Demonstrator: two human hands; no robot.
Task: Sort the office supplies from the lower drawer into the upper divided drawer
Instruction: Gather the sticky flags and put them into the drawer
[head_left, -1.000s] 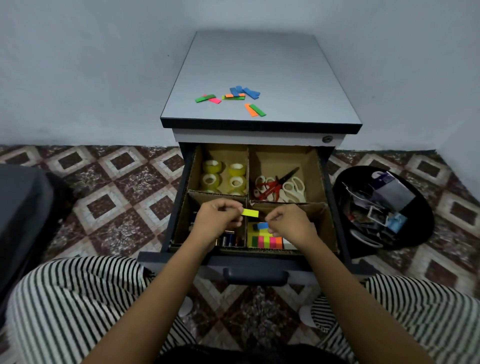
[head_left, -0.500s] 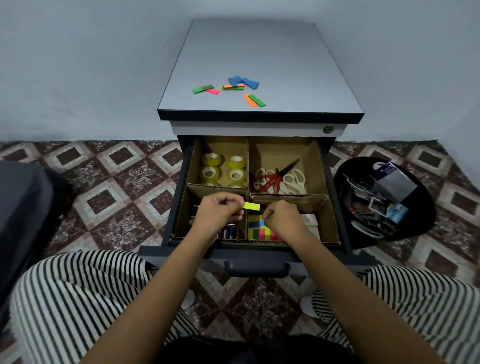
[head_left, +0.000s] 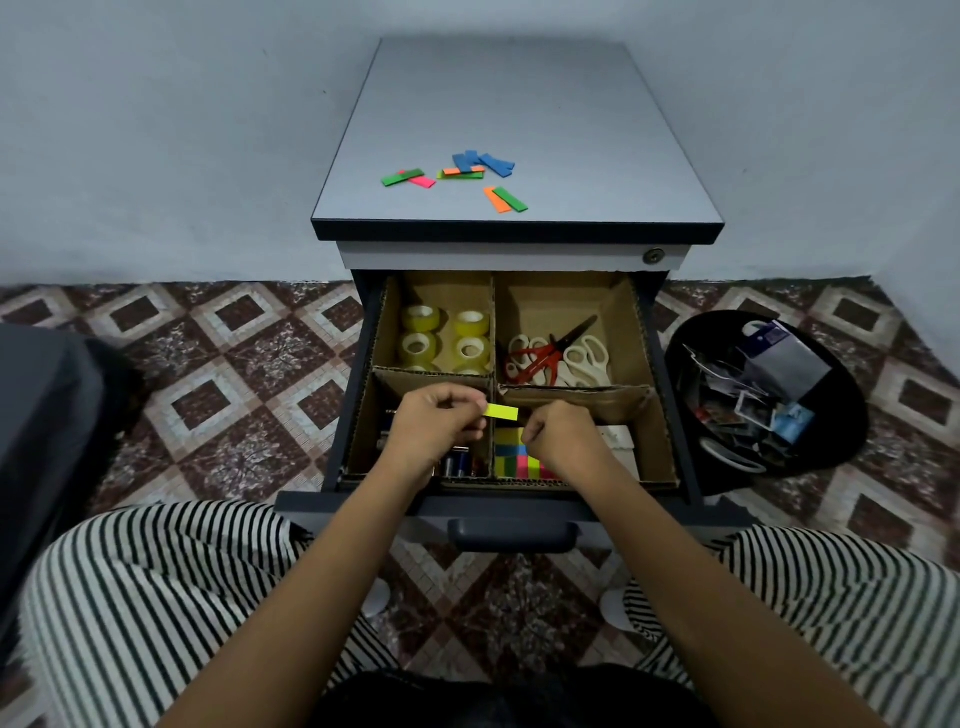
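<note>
Tape rolls pretty much fill the back-left slot. Scissors hog the back-right one, but there's bare cardboard behind them. Left hand, pinching a strip, hangs over the front-left slot, right hand over the front-right. Bin crowds the drawer's right side.

One wide-angle view, worn on the head – it looks forward and down from a seated person, close over the open drawer, with the cabinet and wall beyond.
</note>
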